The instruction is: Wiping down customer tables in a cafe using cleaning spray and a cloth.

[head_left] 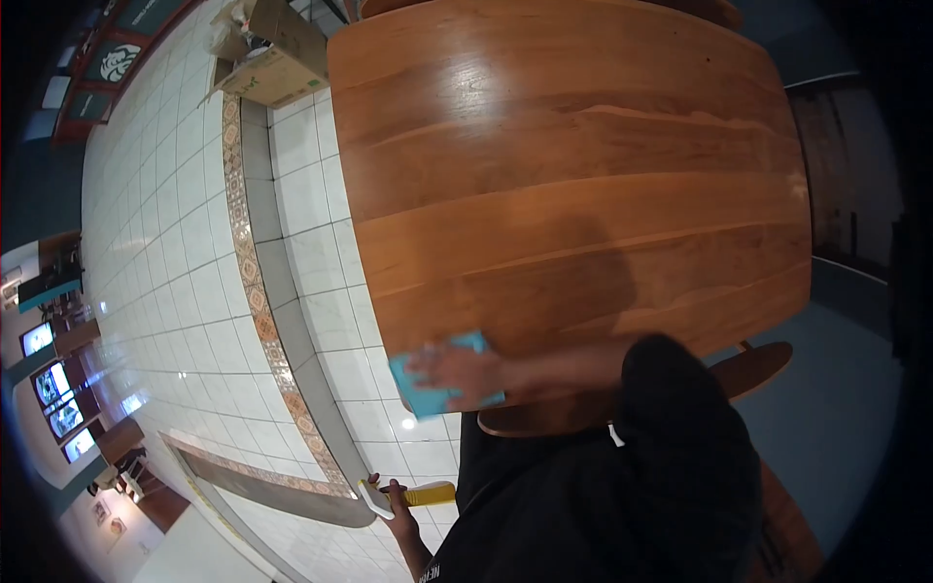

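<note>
My right hand [459, 373] lies flat on a turquoise cloth [437, 402] at the near left corner of the wooden table [583, 160]. The fingers look spread and blurred, and the cloth reaches the table's edge. Below and to the left, away from the tabletop, my left hand [397, 503] is closed around a yellow and white handled tool [430, 495]. Its exact kind cannot be told.
An open cardboard box [280, 69] with plastic inside stands on the tiled floor by the table's far left corner. A patterned tile border [251, 270] edges a floor step at the left. Rounded wooden seats [754, 368] sit close to the table.
</note>
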`<state>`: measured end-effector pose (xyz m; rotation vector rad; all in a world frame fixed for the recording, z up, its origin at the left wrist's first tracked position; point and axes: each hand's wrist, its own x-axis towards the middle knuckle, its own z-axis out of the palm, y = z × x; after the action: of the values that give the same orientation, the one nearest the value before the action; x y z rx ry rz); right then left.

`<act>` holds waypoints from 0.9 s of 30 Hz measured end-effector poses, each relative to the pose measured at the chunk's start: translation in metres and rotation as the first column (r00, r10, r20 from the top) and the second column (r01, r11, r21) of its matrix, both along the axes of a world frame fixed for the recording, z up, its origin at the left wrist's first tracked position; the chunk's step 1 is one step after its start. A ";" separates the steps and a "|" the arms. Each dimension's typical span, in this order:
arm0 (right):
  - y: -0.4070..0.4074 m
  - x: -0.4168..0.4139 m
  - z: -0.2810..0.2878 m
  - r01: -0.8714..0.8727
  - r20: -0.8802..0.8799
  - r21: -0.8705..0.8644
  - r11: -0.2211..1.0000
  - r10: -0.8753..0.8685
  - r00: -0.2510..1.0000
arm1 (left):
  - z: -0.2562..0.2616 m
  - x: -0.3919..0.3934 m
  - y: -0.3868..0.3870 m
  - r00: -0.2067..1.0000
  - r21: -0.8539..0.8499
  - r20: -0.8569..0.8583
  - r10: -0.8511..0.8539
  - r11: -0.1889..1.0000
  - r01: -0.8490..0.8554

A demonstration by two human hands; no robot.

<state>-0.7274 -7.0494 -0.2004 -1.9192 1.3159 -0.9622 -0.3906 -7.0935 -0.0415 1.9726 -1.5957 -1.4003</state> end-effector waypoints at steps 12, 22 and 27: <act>-0.058 -0.543 0.030 0.929 -0.784 -0.130 -0.347 -0.537 -0.311 | 0.054 -0.017 0.075 0.976 -0.027 0.181 0.123 0.992 -0.120; -0.130 -0.130 -0.002 -0.147 -0.311 -0.222 0.964 0.073 0.947 | 0.049 0.142 0.052 0.667 0.149 0.591 -0.454 0.874 0.462; -0.201 -0.264 -0.034 0.370 -0.232 -0.252 0.894 -0.426 0.874 | 0.075 -0.006 0.057 0.810 0.093 -0.042 0.585 0.809 -0.580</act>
<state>-0.9919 -7.2507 -0.2348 -2.0316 1.9057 -1.0801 -0.3963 -7.0368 0.0332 2.1663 -0.7874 -1.2549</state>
